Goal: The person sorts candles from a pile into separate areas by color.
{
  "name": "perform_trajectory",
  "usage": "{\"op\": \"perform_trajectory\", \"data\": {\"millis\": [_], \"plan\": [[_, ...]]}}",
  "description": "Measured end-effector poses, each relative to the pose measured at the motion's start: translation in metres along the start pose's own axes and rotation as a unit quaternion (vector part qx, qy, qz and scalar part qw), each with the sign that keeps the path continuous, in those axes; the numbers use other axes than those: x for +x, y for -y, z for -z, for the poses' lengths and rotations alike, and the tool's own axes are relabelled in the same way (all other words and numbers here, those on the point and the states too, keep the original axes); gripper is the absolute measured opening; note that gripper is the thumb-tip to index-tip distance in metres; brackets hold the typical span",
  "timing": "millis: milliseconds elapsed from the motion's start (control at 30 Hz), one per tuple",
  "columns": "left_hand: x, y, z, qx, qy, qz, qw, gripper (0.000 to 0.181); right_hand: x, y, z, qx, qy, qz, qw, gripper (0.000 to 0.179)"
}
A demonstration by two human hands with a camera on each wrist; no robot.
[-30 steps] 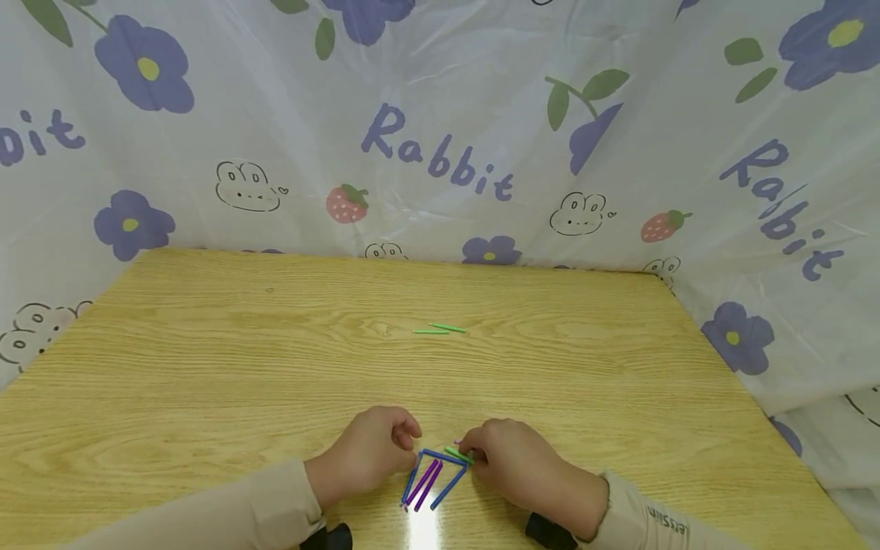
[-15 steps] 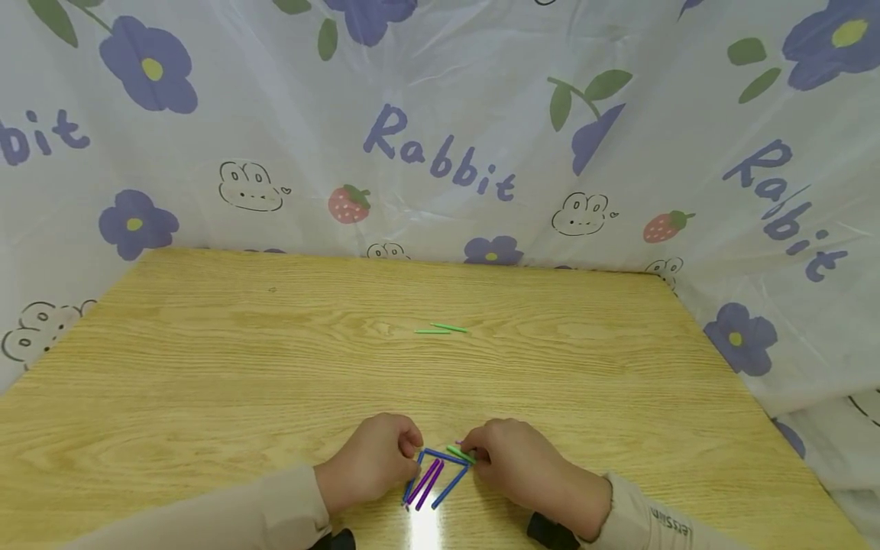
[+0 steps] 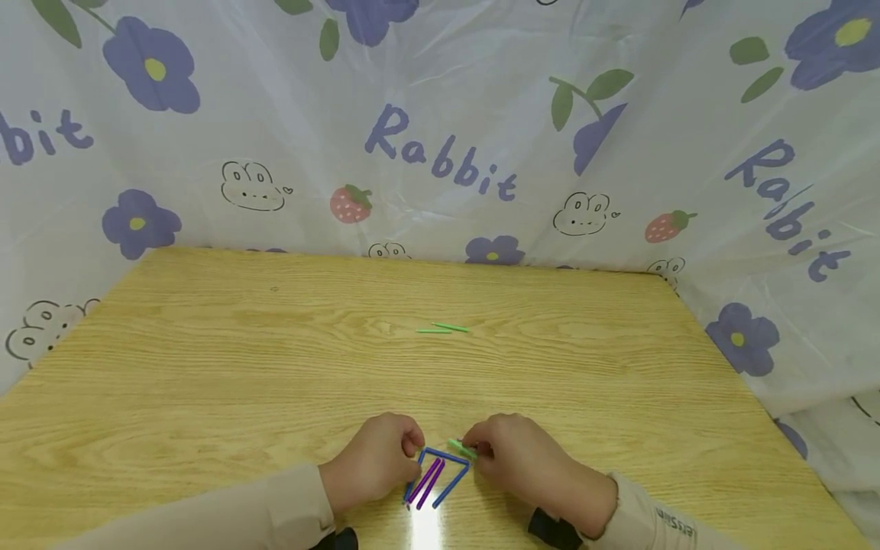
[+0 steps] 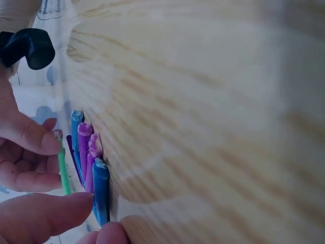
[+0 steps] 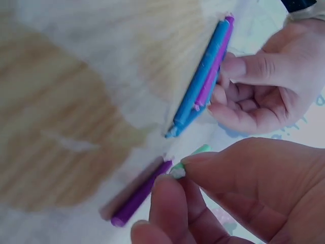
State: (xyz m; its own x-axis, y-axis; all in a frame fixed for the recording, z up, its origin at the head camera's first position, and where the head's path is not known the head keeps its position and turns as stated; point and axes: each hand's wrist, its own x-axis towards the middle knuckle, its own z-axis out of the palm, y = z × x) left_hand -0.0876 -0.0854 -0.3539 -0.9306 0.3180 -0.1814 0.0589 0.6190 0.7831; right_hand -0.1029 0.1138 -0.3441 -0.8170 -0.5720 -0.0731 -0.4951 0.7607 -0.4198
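Note:
Three blue sticks form an open frame near the table's front: the left blue stick (image 4: 101, 190), the top blue stick (image 3: 445, 456) and the right blue stick (image 3: 451, 485). Inside lie two purple sticks (image 3: 425, 480), slanted side by side. My left hand (image 3: 376, 458) holds the left blue stick near the corner with thumb and finger. My right hand (image 3: 519, 460) pinches a light green stick (image 3: 457, 445) just beyond the top blue stick. Beneath those fingers another purple stick (image 5: 142, 195) lies on the table, mostly hidden in the head view.
Two more green sticks (image 3: 443, 329) lie farther back on the wooden table (image 3: 275, 367). A white curtain (image 3: 440, 92) printed with flowers and rabbits hangs behind the table's far edge. Glare shows on the wood just in front of the frame.
The right hand has shifted the green stick slightly away from the top blue stick, toward the far side. My left hand stays by the frame's left corner.

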Motion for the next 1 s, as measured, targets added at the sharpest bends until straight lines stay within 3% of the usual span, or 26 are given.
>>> {"op": "perform_trajectory", "data": {"millis": [700,1000], "plan": [[0.0,0.0,-0.001,-0.001,0.005,-0.005,1.0,0.021,0.012,-0.014,0.017,0.045,-0.058,-0.019,0.9971,0.02],[-0.001,0.002,-0.001,-0.03,0.022,-0.005,0.9993,0.02,0.022,-0.023,0.02,0.055,-0.079,-0.025,0.9951,0.018]]}}
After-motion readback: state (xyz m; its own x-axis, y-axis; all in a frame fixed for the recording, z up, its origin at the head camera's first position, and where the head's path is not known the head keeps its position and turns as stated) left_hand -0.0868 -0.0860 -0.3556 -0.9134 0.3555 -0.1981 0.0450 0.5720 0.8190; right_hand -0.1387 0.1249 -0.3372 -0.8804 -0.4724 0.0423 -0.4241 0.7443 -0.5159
